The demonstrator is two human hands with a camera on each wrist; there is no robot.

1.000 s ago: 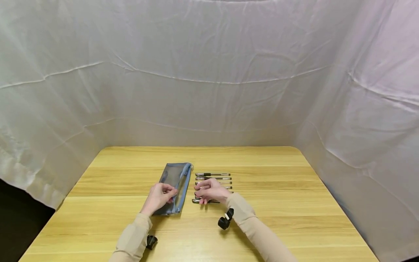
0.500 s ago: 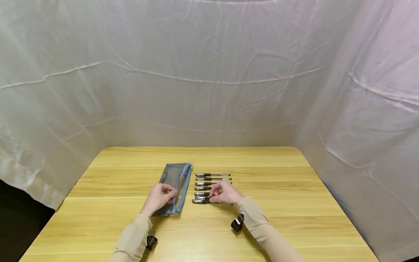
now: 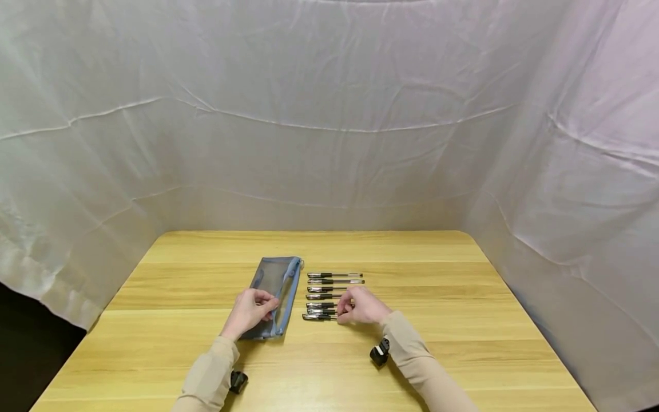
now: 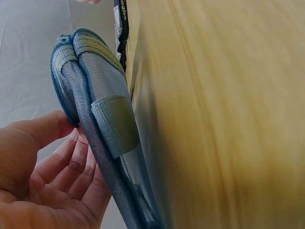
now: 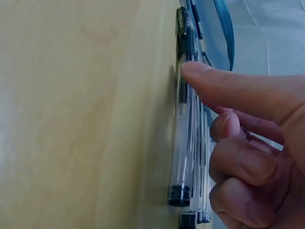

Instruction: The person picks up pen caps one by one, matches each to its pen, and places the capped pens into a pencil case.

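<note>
My left hand (image 3: 250, 309) pinches the zipped edge of a blue mesh pencil pouch (image 3: 273, 277) lying flat at the left of the pens. In the left wrist view the thumb and fingers are at the rim of the pouch (image 4: 114, 126), whose mouth is parted there. Several clear-barrelled black gel pens (image 3: 334, 275) lie side by side, caps toward the pouch. My right hand (image 3: 362, 306) is at the nearest gel pen (image 5: 181, 152), its thumb on the barrel just below the cap and its index finger on the far side, partly hidden. The other right fingers are curled.
Both hands work on a light wooden table (image 3: 437, 355) with rounded far corners. A pale grey cloth (image 3: 329, 160) hangs behind it and along both sides. Black cameras (image 3: 380, 352) sit on the wrists.
My right hand has drawn back to the right along the pens, uncovering their caps, and its fingers have come to the nearest pens' barrels. The left hand and pouch have stayed put.
</note>
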